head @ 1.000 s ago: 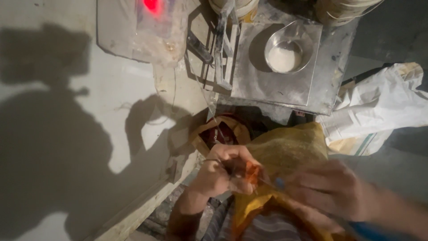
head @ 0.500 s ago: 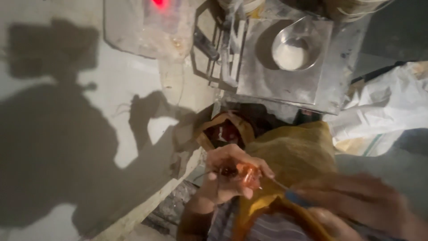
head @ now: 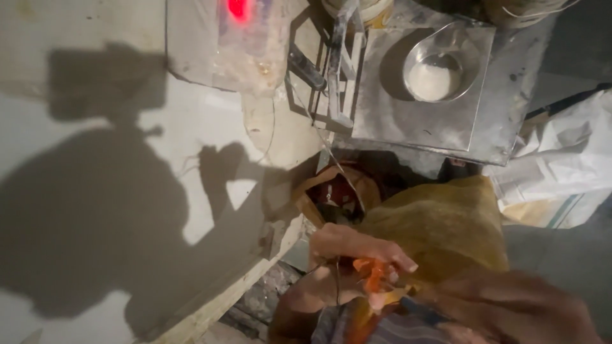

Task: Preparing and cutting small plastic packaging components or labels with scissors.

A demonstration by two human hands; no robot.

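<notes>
The left hand (head: 357,251) sits low in the middle of the view, its fingers curled over and its grip pinching one small orange piece (head: 373,277), which shows just below the fingertips. What the piece is made of cannot be told. The right hand (head: 510,306) fills the lower right corner, blurred and close to the camera; whether its grip is spread or pressed together cannot be told, though it lies just beside the orange piece.

Behind both hands is one yellow sack (head: 440,229), slumped and wrinkled. To its right lies one white woven sack (head: 561,159). Just left of the yellow sack, one brown paper bag (head: 335,191) stands open with something dark red inside.

Above these is one square metal tray (head: 421,114), and on it one round steel bowl (head: 437,70) holding a white powder. Beside the tray's left edge stands one metal frame (head: 335,76) of thin bars. One clear plastic sheet (head: 223,44) hangs on the wall at upper left, with one red glow (head: 237,7) at its top. The pale wall (head: 95,191) carries the shadow of a person with a raised hand.
</notes>
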